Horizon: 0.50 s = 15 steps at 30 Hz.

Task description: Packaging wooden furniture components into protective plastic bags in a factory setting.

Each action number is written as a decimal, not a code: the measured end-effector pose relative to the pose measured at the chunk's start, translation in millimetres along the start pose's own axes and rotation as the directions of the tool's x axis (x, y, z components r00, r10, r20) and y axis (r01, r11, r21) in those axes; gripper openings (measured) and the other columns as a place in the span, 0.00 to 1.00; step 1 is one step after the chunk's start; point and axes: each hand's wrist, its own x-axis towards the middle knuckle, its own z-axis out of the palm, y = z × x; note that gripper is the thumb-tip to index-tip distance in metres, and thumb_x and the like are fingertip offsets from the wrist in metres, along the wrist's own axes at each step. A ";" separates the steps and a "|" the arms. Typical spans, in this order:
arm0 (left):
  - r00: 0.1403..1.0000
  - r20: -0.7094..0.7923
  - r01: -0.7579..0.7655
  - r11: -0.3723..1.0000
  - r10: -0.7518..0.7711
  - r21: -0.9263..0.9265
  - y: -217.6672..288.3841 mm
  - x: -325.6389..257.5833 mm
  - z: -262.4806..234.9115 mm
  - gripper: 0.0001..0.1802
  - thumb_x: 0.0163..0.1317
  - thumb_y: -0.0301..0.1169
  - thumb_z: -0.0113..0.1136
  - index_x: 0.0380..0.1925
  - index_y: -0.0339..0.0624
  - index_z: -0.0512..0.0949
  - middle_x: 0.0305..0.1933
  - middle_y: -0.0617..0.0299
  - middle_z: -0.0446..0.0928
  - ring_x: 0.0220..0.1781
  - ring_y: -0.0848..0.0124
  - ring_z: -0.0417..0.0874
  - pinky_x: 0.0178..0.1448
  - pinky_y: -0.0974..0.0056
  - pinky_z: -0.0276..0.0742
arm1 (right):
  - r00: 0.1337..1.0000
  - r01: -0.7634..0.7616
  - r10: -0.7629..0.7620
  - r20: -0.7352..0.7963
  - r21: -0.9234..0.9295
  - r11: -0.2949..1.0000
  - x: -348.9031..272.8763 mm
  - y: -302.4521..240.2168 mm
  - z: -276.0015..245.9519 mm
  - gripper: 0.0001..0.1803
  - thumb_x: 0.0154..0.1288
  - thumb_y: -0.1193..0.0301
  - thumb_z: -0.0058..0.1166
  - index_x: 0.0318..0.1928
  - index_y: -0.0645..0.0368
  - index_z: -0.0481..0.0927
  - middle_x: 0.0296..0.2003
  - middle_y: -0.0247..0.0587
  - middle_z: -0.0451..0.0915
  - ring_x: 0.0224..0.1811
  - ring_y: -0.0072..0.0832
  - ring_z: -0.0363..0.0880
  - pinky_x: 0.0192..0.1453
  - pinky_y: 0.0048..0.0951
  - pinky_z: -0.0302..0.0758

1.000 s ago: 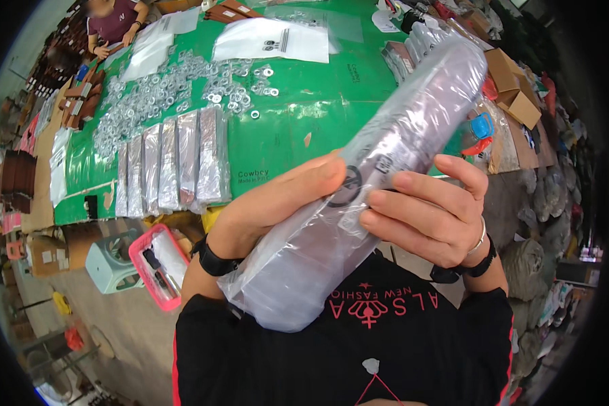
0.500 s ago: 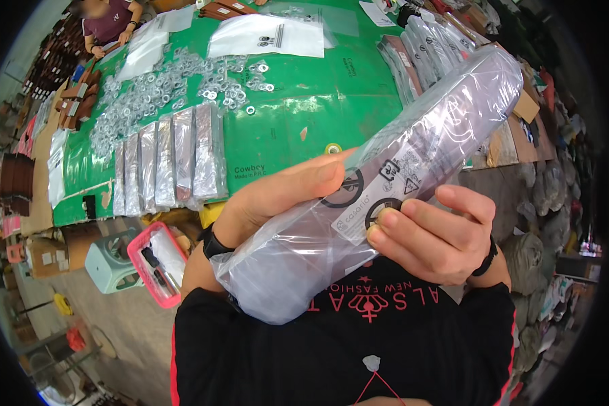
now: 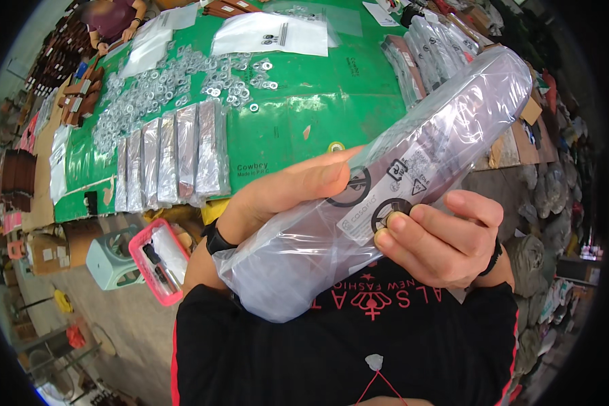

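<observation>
A long clear plastic bag with brownish flat pieces inside is held slantwise in front of my chest, its far end up to the right. Black printed symbols and a pale label mark its side. My left hand grips it from the left, thumb lying along the upper face; its other fingers are hidden behind the bag. My right hand pinches the lower edge beside the round symbol, fingertips on the plastic. The bag's loose, puffed end hangs near my left wrist.
On the green table stands a row of wrapped packages, with small bagged ring-shaped parts behind. White plastic sheets lie farther back. More wrapped packages are at the right. A pink basket and stool stand left. Another person works far left.
The bag and both hands have shifted very slightly to the right in view. My grip on the bag looks the same.
</observation>
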 end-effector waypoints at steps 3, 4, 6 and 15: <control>1.000 -0.014 -0.014 0.999 0.013 -0.041 -2.2 -12.4 1.4 0.44 0.67 0.50 0.58 0.68 0.23 0.59 0.60 0.40 0.75 0.54 0.59 0.83 0.56 0.60 0.81 | 1.000 0.014 -0.014 -0.026 -0.003 1.000 2.3 1.7 0.7 0.11 0.53 0.68 0.66 0.39 0.47 0.87 0.41 0.23 0.81 0.42 0.17 0.79 0.55 0.29 0.77; 1.000 -0.017 -0.021 0.998 0.020 -0.055 -6.9 -12.6 3.0 0.44 0.67 0.50 0.58 0.68 0.23 0.59 0.60 0.40 0.75 0.54 0.59 0.83 0.56 0.60 0.81 | 1.000 0.014 -0.014 -0.018 -0.013 1.000 2.8 1.9 0.5 0.11 0.53 0.68 0.67 0.40 0.46 0.87 0.41 0.22 0.81 0.42 0.18 0.79 0.55 0.30 0.76; 0.999 -0.023 -0.030 0.996 0.028 -0.084 -0.2 -6.7 3.1 0.44 0.67 0.50 0.58 0.68 0.23 0.59 0.60 0.40 0.75 0.54 0.59 0.83 0.56 0.60 0.81 | 1.000 0.001 -0.001 -0.007 -0.017 1.000 3.2 -0.1 -1.4 0.11 0.53 0.68 0.67 0.40 0.46 0.87 0.41 0.22 0.81 0.43 0.18 0.79 0.55 0.30 0.76; 1.000 -0.006 -0.025 0.987 0.025 -0.159 1.0 3.8 -7.5 0.44 0.66 0.50 0.58 0.68 0.22 0.60 0.59 0.39 0.75 0.54 0.58 0.83 0.56 0.60 0.81 | 0.999 -0.015 0.014 -0.031 -0.031 0.999 0.4 -7.5 3.5 0.12 0.52 0.68 0.69 0.39 0.44 0.87 0.42 0.22 0.80 0.43 0.20 0.77 0.54 0.33 0.74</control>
